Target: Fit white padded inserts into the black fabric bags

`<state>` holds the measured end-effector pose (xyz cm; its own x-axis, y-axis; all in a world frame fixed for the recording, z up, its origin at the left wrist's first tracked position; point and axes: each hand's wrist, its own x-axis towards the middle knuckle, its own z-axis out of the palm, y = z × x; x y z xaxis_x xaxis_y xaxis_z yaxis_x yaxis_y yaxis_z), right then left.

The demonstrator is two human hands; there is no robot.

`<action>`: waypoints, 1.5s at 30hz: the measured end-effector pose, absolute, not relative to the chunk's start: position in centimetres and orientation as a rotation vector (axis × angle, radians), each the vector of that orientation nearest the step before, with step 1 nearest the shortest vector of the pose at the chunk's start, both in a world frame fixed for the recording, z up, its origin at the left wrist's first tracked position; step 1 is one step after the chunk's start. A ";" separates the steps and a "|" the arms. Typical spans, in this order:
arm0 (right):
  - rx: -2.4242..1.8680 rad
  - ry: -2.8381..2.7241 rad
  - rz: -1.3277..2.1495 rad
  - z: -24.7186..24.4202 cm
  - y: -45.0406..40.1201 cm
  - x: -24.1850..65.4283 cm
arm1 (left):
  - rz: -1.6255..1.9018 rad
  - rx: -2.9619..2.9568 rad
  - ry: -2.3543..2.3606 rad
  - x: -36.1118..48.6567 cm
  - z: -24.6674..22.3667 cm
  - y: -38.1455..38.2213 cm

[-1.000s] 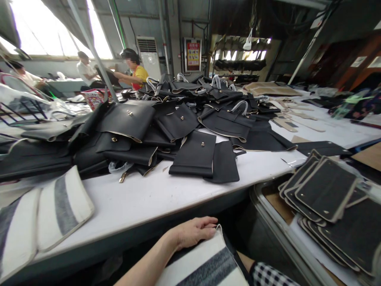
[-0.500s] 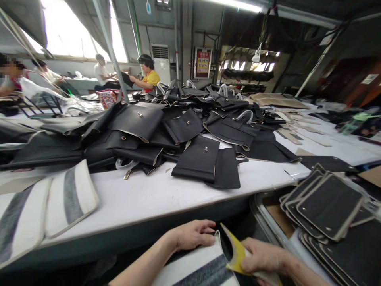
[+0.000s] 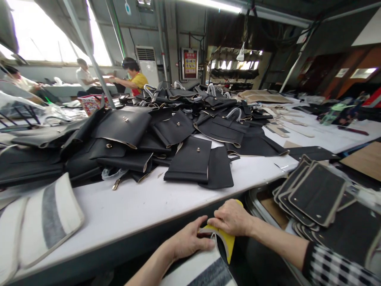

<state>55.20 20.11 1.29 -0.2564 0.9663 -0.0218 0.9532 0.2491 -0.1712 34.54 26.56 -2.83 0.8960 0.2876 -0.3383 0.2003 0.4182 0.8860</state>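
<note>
My left hand (image 3: 190,240) pinches the upper edge of a white piece with a dark grey stripe (image 3: 212,274) at the bottom centre. My right hand (image 3: 230,217) is closed on a curved yellow piece (image 3: 228,240), which lies against that same edge, close to my left fingertips. The lower part of the striped piece runs out of view. Beyond the hands, a large heap of black leather bag parts (image 3: 187,161) with metal clasps lies on the white table (image 3: 143,206).
More striped white pieces (image 3: 50,222) lie at the table's left edge. Dark panels with pale edges (image 3: 317,190) are stacked at the right. A person in yellow (image 3: 137,79) and others sit at the back left.
My right hand has moved up and left with the yellow piece, over the striped piece's edge beside my left hand. The view has shifted to the right.
</note>
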 end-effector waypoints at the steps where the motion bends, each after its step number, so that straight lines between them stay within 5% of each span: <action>1: -1.840 -2.441 0.193 1.3 20.3 55.2 | 0.066 1.156 0.470 34.6 -2.8 26.5; 15: -1.670 -2.654 0.020 0.5 21.7 55.2 | 0.098 1.617 0.383 34.6 0.1 26.4; 45: -1.881 -2.675 0.199 0.1 18.9 53.4 | 0.001 2.095 0.539 34.3 0.5 25.4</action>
<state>53.40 18.92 0.14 -0.3343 0.9253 -0.1790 0.9416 0.3360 -0.0218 34.34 25.38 0.54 0.9032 0.3765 -0.2062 0.3758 -0.4612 0.8038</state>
